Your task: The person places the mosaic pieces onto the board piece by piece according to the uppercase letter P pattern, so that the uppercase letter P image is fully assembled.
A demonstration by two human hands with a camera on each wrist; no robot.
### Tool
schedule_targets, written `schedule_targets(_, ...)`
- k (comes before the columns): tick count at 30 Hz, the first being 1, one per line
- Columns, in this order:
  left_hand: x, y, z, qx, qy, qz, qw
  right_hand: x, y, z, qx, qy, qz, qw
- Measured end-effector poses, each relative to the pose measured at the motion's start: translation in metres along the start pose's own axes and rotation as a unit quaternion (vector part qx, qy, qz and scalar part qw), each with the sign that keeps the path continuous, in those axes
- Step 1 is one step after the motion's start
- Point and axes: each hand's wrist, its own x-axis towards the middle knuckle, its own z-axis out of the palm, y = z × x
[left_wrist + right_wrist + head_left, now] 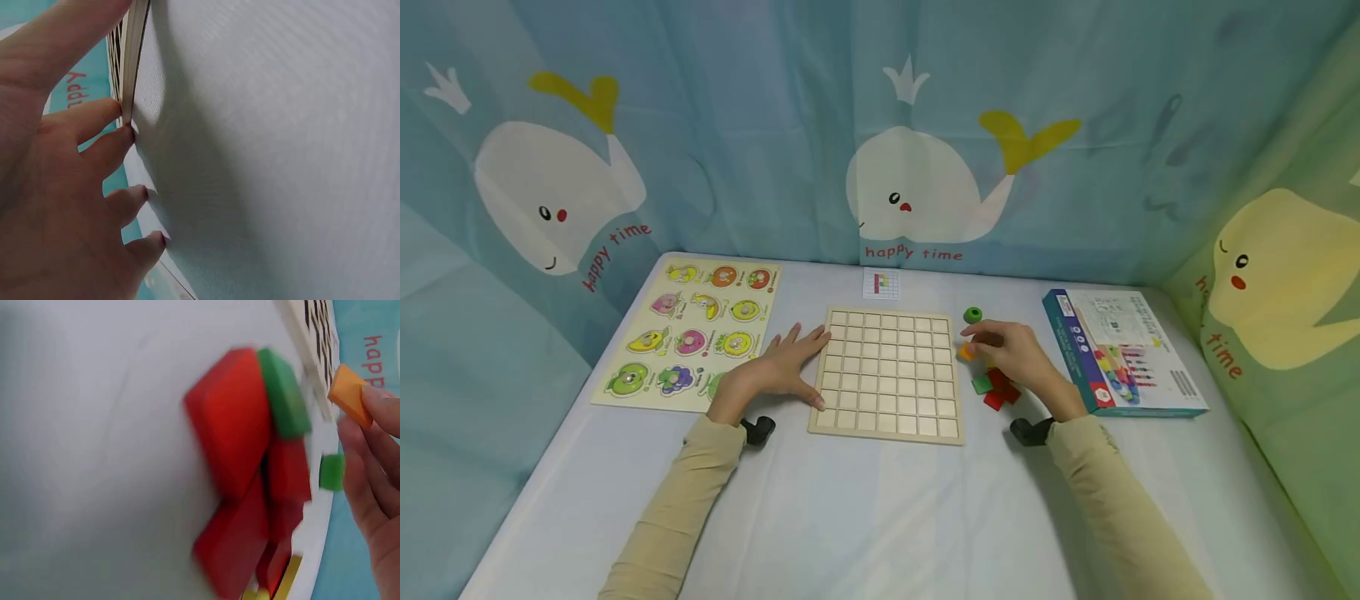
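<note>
I see right hand (1013,354) pinching orange tile (347,394), tilted, long axis unclear; left hand (781,364) spread, touching board (886,371); pale counter (865,517), blue curtain (760,167).

The grid board (887,374) looks wooden, the orange tile (347,395) smooth, the curtain (760,183) cloth

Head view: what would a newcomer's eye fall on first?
Probably the pale grid board in the middle of the table, the left hand touching its left edge. Then the orange block pinched in the right hand, near the red blocks beside the board's right edge. Behind, a white whale decorates the blue curtain.
</note>
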Motion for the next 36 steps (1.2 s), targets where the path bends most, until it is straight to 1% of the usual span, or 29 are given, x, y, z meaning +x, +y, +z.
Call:
schedule_targets(6,-0.001,0.0,0.0,0.011,0.0,-0.004,0.9999,0.011,-0.011,0.008,0.06,-0.009,-0.012,0.998)
schedule_targets(11,-0.002,0.002,-0.001,0.002,0.002,-0.005,1.0,0.022,-0.019,0.016,0.108,-0.023,-0.001,0.994)
schedule_targets(15,0.0,0.001,-0.002,0.009,0.0,-0.008,0.9999,0.032,-0.026,0.024,0.137,-0.03,0.011,0.99)
schedule_targets(18,0.002,0.001,-0.003,0.01,0.0,-0.012,0.9999,0.038,-0.03,0.028,0.14,-0.031,0.021,0.989)
schedule_targets(23,0.004,0.005,-0.005,-0.001,-0.003,-0.022,0.9998,0.044,-0.039,0.034,0.138,-0.041,0.044,0.989)
schedule_targets(27,0.004,0.007,-0.005,-0.001,-0.005,-0.029,0.9996,0.047,-0.044,0.038,0.158,-0.056,0.056,0.984)
schedule_targets(31,0.002,0.007,-0.004,-0.007,-0.005,-0.028,0.9996,0.049,-0.046,0.043,0.151,-0.061,0.057,0.985)
schedule_targets(36,0.0,0.004,-0.002,-0.007,-0.002,-0.02,0.9998,0.052,-0.051,0.049,0.138,-0.057,0.046,0.988)
